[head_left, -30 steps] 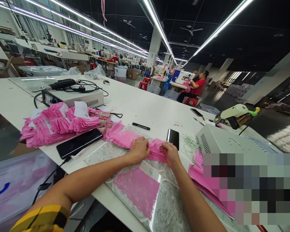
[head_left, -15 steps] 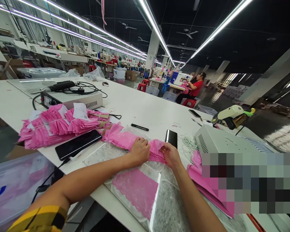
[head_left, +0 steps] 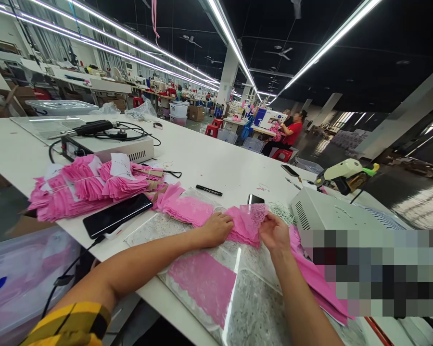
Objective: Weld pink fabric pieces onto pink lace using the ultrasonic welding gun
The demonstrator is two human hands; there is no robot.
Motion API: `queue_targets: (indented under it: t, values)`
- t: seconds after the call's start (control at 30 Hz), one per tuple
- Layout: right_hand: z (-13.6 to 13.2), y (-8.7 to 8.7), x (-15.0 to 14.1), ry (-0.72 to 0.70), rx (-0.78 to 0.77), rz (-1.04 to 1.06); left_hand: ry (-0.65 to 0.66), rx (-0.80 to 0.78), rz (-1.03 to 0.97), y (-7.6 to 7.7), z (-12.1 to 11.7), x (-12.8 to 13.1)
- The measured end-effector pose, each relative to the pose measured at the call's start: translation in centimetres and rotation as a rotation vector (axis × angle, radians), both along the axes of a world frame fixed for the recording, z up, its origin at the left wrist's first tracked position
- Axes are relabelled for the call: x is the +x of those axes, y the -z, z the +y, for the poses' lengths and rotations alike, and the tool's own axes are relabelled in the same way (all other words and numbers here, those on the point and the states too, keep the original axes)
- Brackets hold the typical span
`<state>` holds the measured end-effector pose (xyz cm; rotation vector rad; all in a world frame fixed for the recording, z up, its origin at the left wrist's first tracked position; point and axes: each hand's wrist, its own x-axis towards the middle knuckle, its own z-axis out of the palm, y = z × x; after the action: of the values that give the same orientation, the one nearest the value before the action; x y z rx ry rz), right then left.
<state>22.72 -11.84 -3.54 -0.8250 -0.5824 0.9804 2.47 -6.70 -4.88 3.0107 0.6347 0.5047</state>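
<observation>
A stack of pink lace fabric pieces (head_left: 187,209) lies lengthwise across a clear-topped patterned mat (head_left: 260,298). My left hand (head_left: 216,229) bears down on the middle of the stack, its fingers curled closed over the fabric. At the stack's right end, my right hand (head_left: 276,231) pinches the edge of a thin, see-through top lace piece (head_left: 255,214), raised a little above the layers beneath. Its fingertips are partly hidden behind the lace. A flat pink piece (head_left: 204,283) shows under the mat's clear sheet, near my forearms.
Bundled pink pieces with paper slips (head_left: 90,185) sit left, beside a black phone (head_left: 117,216). A marker (head_left: 209,190), partly covered power bank (head_left: 256,199) and pale cord heap (head_left: 280,212) lie beyond. Metal boxes stand at left (head_left: 119,148) and right (head_left: 321,211). A co-worker (head_left: 292,132) sits farther off.
My right hand has moved right, drawing the top lace piece out and up so it now partly covers the dark power bank. My left hand has slid slightly right along the stack.
</observation>
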Motion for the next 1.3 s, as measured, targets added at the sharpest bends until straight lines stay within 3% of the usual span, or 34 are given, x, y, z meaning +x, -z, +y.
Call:
queue_targets:
  t: [0.2, 0.33, 0.5, 0.67, 0.83, 1.07, 1.3]
  values:
    - [-2.9, -4.2, 2.6, 0.068, 0.041, 0.128, -0.006, -0.096, -0.032, -0.9, 0.2, -0.1]
    - [-4.9, -5.5, 2.1, 0.114, 0.055, 0.154, -0.018, -0.168, -0.115, -2.3, -0.9, 0.4]
    - [-7.0, -5.7, 0.4, 0.145, 0.061, 0.169, -0.025, -0.286, -0.243, -3.2, -5.2, 2.2]
    - [-8.2, -5.9, -1.1, 0.209, 0.101, 0.165, -0.103, -0.365, -0.351, -2.4, -9.0, 5.0]
    - [-9.4, -5.7, -1.7, 0.292, 0.126, 0.153, -0.097, -0.415, -0.432, -2.2, -10.0, 6.5]
    - [-10.4, -4.8, -1.2, 0.424, 0.142, 0.188, -0.007, -0.461, -0.430, -2.5, -10.3, 5.7]
    - [-10.0, -4.0, -1.9, 0.516, 0.161, 0.216, -0.128, -0.467, -0.402, -2.2, -12.5, 6.5]
